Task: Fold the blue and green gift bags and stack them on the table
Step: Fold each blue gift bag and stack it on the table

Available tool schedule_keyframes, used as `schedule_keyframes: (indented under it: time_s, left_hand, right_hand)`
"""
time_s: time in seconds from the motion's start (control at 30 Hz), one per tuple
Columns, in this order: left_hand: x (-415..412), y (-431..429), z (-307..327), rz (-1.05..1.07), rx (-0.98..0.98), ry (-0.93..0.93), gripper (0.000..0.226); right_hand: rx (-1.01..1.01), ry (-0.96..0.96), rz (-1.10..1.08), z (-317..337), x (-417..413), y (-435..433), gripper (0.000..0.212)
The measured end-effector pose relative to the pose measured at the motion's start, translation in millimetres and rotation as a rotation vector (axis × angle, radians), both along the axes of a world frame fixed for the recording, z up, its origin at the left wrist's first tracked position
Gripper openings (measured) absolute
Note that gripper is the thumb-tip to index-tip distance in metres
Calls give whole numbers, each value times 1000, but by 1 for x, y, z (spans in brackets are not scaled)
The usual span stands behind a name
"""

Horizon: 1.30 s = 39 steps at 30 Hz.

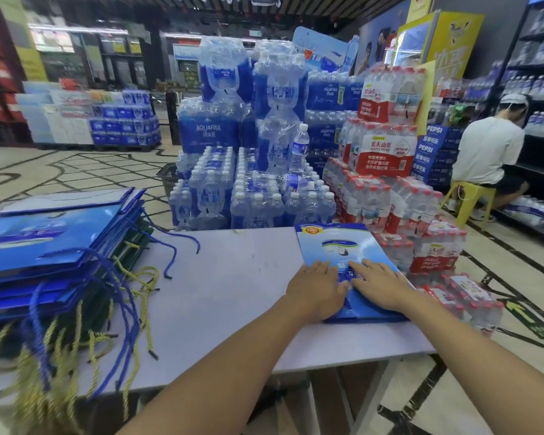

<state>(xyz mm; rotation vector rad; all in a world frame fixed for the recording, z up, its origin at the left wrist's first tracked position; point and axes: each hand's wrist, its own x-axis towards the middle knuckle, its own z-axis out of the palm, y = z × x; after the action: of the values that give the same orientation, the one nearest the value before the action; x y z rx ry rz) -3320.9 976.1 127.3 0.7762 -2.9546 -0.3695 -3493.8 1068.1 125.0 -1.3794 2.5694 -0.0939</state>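
Blue bag [335, 243] lies flat at the right end of the worktop [233, 284]. Left hand [318, 288] and right hand [380, 287] press its near half, fingers [322, 266] straight, gripping nothing. Judged light, stiff glossy card, probably slick. Best taken by the side edges. Folded stack [54, 246] sits well apart, far left.

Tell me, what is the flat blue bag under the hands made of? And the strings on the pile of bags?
The flat blue bag looks like glossy coated paper or thin card: it lies stiff and flat, with printed pictures and a soft shine. The blue strings and yellow strings look like twisted cord, since spiral strands show; cotton or nylon, I cannot tell.
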Motion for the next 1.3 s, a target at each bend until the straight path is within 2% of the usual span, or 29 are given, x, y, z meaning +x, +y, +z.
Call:
schedule_keyframes:
  time_s: [0.1,0.23,0.4,0.5,0.6,0.67,0.77,0.9,1.03,1.13,1.2,1.23,1.3]
  left_hand:
    - [34,-14,29,14,-83,14,59]
    - [106,-61,84,139,-258,47,58]
    - [223,-119,149,326,-357,73,52]
    - [301,-144,167,531,-324,-35,51]
    - [371,-160,160,688,-177,-214,70]
    - [396,-158,153,653,-57,-232,84]
    - [401,-145,142,590,38,-119,58]
    - [390,-137,137,526,36,-65,53]
    - [372,-125,138,461,26,-3,56]
    - [358,-110,143,412,30,93,71]
    - [348,-96,151,325,14,93,97]
    - [341,-89,154,272,-36,56,106]
    - [326,-83,156,168,-177,7,107]
  right_hand:
    - [-78,-1,-35,4,-7,-10,82]
    - [-176,88,55,19,38,-41,65]
    - [-191,76,209,25,117,-87,59]
    - [-219,20,281,36,165,-111,58]
    - [-272,-61,335,56,215,-129,59]
    - [-320,-137,376,70,249,-137,57]
    - [-401,-316,409,93,302,-144,46]
    - [-383,-566,386,112,350,-152,53]
    - [-494,-853,222,119,362,-158,25]
    - [-574,-1010,122,125,349,-159,9]
    - [-642,-1101,72,134,333,-152,11]
    - [-665,-1118,49,139,322,-148,12]
    - [-696,-1135,14,147,296,-135,13]
